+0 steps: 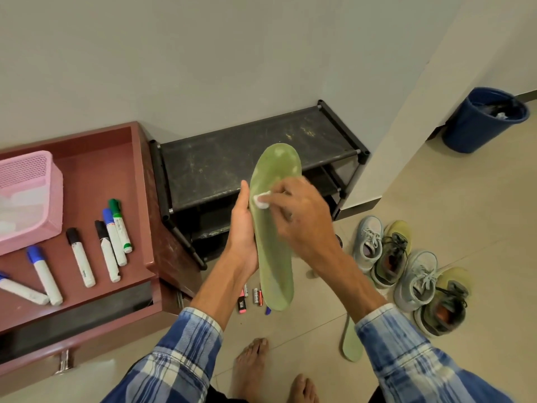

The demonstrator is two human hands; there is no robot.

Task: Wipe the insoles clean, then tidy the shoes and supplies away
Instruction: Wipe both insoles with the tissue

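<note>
A long green insole (pixel 274 237) stands upright in mid-air over the floor. My left hand (pixel 242 234) grips it along its left edge, thumb up beside it. My right hand (pixel 299 213) pinches a small white wipe (pixel 261 200) and presses it on the insole's upper half. A second green insole (pixel 350 343) lies on the floor, partly hidden behind my right sleeve. Two grey shoes (pixel 367 241) and two olive shoes (pixel 392 254) stand in a row on the tiles at the right.
A black shoe rack (pixel 255 158) stands against the wall ahead. At the left, an open red drawer (pixel 96 175) holds several markers and a pink basket (pixel 29 196). Batteries and a small marker (pixel 250 296) lie on the floor. A blue bin (pixel 479 123) stands far right.
</note>
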